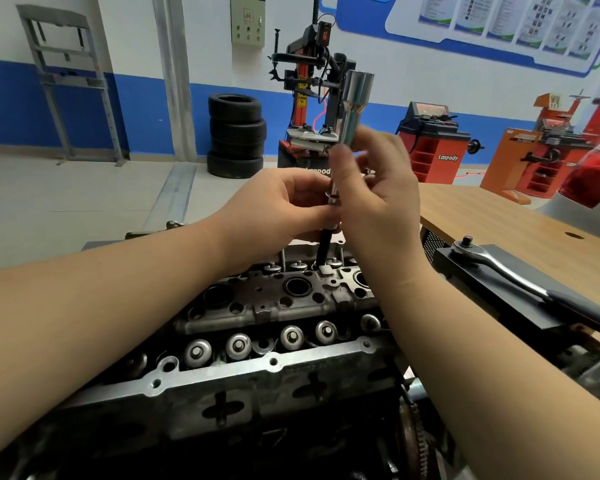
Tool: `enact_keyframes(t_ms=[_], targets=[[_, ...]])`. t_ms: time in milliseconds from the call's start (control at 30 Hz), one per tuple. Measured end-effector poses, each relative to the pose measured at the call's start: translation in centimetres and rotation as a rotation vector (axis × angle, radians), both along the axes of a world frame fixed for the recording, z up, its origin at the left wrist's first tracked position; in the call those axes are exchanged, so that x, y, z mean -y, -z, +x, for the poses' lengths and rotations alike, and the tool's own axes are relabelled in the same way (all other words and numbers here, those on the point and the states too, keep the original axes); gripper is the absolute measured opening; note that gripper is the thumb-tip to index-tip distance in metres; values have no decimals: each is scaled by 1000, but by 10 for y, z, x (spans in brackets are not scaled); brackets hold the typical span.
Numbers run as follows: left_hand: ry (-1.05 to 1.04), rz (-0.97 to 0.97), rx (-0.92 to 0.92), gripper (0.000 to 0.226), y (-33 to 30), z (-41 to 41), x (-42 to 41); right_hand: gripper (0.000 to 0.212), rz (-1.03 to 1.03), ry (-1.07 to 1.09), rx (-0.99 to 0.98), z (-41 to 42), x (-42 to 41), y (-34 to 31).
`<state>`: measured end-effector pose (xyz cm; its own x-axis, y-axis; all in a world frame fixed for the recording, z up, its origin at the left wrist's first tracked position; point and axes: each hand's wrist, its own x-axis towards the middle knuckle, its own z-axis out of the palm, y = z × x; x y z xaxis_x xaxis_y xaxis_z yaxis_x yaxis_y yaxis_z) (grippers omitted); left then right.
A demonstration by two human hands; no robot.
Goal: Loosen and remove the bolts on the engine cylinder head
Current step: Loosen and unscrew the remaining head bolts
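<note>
The engine cylinder head [257, 368] fills the lower middle, with valve springs and round bores on top. Above its far end I hold a long chrome deep socket [355, 105] upright, its open end up. My right hand [378, 188] grips the socket's lower part. My left hand [288, 206] pinches a long dark bolt [323, 249] with a washer just under the socket; the bolt's lower end hangs over a hole at the head's far end. My fingers hide where bolt and socket meet.
A ratchet wrench [520, 275] lies on a black block [499, 289] at the right, on a wooden workbench [492, 216]. Behind stand a tyre stack [236, 133], a tyre changer [312, 98] and red wheel balancers [430, 143].
</note>
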<state>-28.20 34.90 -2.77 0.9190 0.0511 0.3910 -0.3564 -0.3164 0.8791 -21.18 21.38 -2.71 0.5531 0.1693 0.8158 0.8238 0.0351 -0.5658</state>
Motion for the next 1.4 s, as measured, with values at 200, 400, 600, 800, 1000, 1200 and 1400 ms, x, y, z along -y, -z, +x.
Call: enact_keyframes(t_ms=[200, 400, 600, 800, 1000, 1200, 1400], targets=[[-66, 43, 10, 33, 1, 4, -3, 14, 39, 83, 99, -2, 2, 2], [65, -46, 4, 28, 2, 4, -1, 17, 6, 91, 78, 2, 0, 2], [-63, -2, 51, 36, 3, 8, -3, 11, 9, 61, 72, -3, -1, 3], [83, -88, -17, 28, 3, 6, -3, 23, -18, 22, 2, 3, 1, 4], [-13, 18, 34, 27, 1, 5, -3, 33, -18, -24, -38, -1, 0, 2], [5, 35, 28, 30, 2, 5, -3, 16, -24, 72, 87, -2, 2, 3], [58, -20, 27, 29, 1, 3, -1, 14, -39, 15, 37, -2, 0, 1]])
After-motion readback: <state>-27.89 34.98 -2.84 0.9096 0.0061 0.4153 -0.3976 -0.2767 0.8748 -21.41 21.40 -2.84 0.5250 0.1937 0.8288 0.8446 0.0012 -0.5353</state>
